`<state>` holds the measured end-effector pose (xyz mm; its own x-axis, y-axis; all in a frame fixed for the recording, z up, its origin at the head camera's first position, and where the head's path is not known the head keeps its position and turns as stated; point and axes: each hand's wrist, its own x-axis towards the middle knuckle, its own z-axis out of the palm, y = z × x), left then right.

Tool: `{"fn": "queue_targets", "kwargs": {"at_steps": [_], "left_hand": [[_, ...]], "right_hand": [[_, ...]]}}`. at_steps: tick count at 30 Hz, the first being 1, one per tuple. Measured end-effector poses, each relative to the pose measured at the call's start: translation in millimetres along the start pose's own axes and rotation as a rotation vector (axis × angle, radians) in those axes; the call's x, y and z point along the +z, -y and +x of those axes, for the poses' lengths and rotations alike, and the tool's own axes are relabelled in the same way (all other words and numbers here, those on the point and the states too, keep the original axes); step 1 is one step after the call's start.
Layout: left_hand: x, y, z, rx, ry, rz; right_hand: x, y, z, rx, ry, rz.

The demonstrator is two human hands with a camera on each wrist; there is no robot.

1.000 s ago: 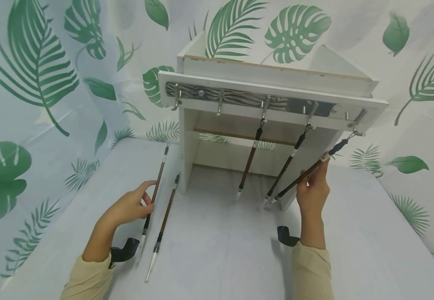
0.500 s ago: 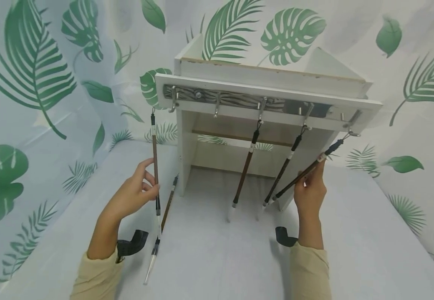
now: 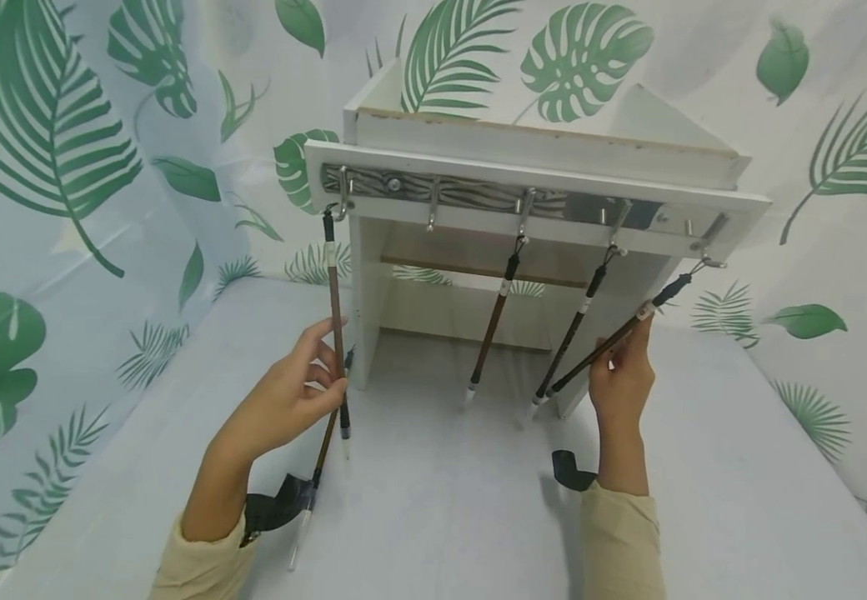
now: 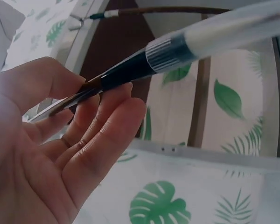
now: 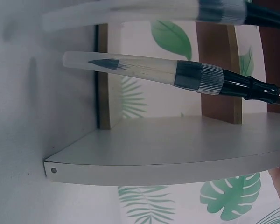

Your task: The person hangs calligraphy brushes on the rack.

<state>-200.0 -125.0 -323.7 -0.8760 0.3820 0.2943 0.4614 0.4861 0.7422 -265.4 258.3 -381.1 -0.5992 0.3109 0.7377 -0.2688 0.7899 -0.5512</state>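
Observation:
My left hand pinches a calligraphy brush between thumb and fingers, tip down, in the head view. Its hanging loop is right at the leftmost hook of the white rack. In the left wrist view the clear cap over the brush's bristles points away from the hand. My right hand holds another calligraphy brush by its shaft, slanted, its loop on the rightmost hook. Two more brushes hang between, one from the middle hook, one beside it.
Another capped brush lies on the white table, partly behind my left hand and wrist mount. The second hook from the left holds no brush. A leaf-patterned cloth surrounds the rack.
My left hand has lifted its brush from the table, turned it upright and moved it right, to the leftmost hook. The right hand has stayed nearly in place on its brush.

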Motion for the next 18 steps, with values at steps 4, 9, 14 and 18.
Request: {"fn": "queue_targets", "kwargs": {"at_steps": [4,9,14,18], "left_hand": [[4.2,-7.4,2.0,0.042,0.01,0.013],[9.8,-14.0,3.3,0.048,0.049,0.049],[16.1,-21.4,8.4,0.086,0.097,0.072],[19.7,-26.8,10.6,0.084,0.108,0.087]], "right_hand": [[0,0,2,0.003,0.0,-0.007],[0,-1,0,0.012,0.0,-0.004],[-1,0,-1,0.011,0.005,-0.003],[0,0,0,0.009,0.006,0.002]]}}
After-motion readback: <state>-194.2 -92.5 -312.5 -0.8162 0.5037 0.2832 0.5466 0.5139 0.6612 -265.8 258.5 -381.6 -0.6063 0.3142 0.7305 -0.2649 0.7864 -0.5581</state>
